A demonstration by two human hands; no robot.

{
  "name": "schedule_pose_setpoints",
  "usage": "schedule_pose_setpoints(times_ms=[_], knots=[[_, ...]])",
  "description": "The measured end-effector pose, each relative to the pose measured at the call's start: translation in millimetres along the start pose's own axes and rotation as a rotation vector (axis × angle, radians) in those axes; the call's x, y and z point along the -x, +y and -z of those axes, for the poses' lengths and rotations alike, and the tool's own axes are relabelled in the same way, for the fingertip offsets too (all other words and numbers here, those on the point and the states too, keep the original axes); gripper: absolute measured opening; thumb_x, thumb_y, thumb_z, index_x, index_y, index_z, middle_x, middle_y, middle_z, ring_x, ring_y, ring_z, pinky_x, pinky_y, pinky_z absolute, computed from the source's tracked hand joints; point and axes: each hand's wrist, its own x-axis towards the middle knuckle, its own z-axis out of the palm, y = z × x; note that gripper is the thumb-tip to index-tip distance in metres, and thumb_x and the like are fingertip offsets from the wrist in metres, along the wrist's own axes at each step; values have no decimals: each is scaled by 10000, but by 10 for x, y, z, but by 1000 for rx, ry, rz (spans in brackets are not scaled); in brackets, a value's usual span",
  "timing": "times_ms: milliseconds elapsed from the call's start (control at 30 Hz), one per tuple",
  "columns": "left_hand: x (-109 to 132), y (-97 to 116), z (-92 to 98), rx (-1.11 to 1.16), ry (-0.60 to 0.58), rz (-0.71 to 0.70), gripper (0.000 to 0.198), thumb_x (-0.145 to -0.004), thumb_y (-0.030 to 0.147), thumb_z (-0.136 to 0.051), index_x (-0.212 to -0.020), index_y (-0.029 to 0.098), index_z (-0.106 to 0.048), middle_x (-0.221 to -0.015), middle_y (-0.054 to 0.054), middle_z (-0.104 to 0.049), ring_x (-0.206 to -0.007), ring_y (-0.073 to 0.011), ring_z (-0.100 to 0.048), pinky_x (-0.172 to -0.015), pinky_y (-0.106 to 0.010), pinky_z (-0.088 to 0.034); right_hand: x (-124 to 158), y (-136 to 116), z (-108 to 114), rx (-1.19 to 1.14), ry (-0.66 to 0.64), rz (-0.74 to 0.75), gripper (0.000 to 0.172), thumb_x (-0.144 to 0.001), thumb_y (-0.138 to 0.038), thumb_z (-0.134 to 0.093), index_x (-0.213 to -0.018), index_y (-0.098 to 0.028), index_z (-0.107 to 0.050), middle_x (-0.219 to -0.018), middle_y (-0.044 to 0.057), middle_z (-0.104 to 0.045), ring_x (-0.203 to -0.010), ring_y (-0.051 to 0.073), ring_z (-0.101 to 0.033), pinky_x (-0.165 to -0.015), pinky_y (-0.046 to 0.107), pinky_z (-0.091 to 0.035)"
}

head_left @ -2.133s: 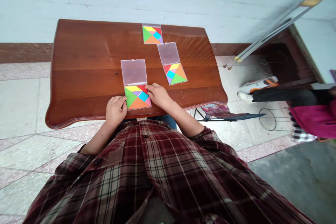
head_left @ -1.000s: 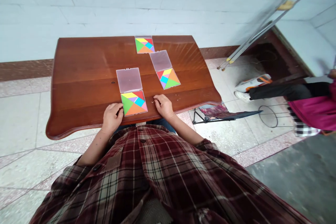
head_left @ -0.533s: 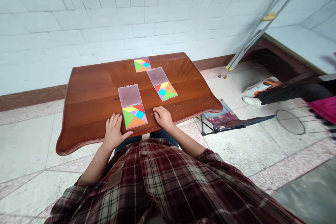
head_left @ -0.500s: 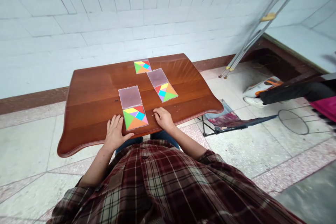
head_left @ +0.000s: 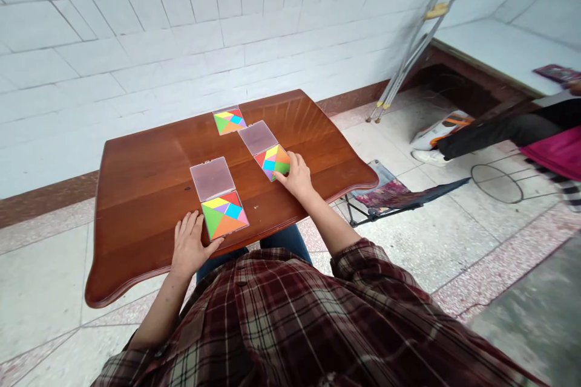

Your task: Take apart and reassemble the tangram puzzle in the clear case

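Note:
Three tangram sets lie on the brown wooden table (head_left: 136, 193), each with coloured pieces fitted in a square tray. Beside the near tangram set (head_left: 222, 217), my left hand (head_left: 188, 248) rests flat at its left edge, fingers spread and thumb by its lower corner. That set's clear lid (head_left: 212, 179) is folded back away from me. My right hand (head_left: 297, 176) has thumb and fingers around the right corner of the middle tangram set (head_left: 271, 160), covering part of it. Its lid (head_left: 258, 137) also lies folded back. The far tangram set (head_left: 229, 120) sits near the table's back edge.
A white tiled wall (head_left: 181, 60) runs behind the table. Crutches (head_left: 403, 72) lean on it at the right. A folding stool (head_left: 385, 193) stands beyond the table's right edge, near another person's leg (head_left: 490, 133) and a wire ring stand (head_left: 497, 183).
My right hand has moved right and forward from the bare tabletop onto the middle tangram set. My left hand stays by the near set. The camera view has shifted slightly.

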Motion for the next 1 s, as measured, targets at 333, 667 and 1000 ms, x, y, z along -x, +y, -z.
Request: schedule_pose_setpoints(times_ms=[333, 667, 1000], knots=[[4, 12, 78, 6, -17, 29, 755, -752, 680, -540, -1295, 157, -496, -1408, -183, -482, -1337, -383, -397, -1121, -546, -280, -30, -83, -218, 246, -136, -18, 1039, -692, -748, -606, -1446, -86, -337, -1432, 271, -364, -1281, 407, -350, -1029, 532, -282], [14, 93, 107, 22, -53, 68, 782, -740, 686, -524, -1294, 134, -508, -1431, -174, -462, -1358, -373, -367, -1143, -530, -239, -4, 83, -309, 237, -48, 21, 958, -754, -762, -461, -1418, -83, -338, -1410, 268, -356, -1256, 413, -349, -986, 570, -330], [13, 26, 57, -18, -14, 41, 750, -761, 676, -518, -1283, 136, -519, -1414, -182, -481, -1344, -376, -391, -1125, -532, -281, 2, 37, -348, 207, -8, -6, 961, -710, -702, -594, -1409, -87, -355, -1412, 279, -358, -1253, 409, -358, -989, 550, -319]])
